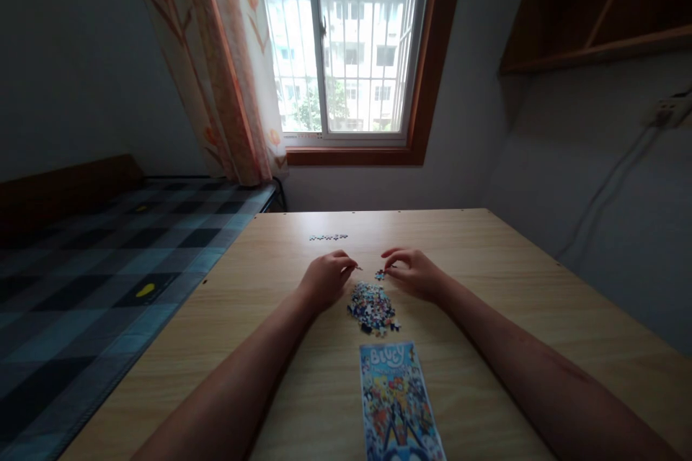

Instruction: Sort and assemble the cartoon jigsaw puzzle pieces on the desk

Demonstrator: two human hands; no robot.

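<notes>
My left hand [327, 277] is closed in a pinch on a small jigsaw puzzle piece [359, 268], just above the table. My right hand [414, 272] has its thumb and fingertips at a few joined puzzle pieces [380, 274], its fingers curled around their right edge. Between my forearms lies a heap of loose puzzle pieces [371, 307], mostly blue and white. Nearer to me is a colourful picture sheet or box lid [398, 400] marked "Bluey". Farther off, a short row of puzzle pieces [329, 237] lies on the table.
The light wooden table [270, 259] stands below a barred window [357, 50] with a flowered curtain [216, 65]. A bed with a checked cover [108, 281] adjoins the left side. A wooden shelf [600, 50] and a socket with a cord [667, 112] are on the right wall.
</notes>
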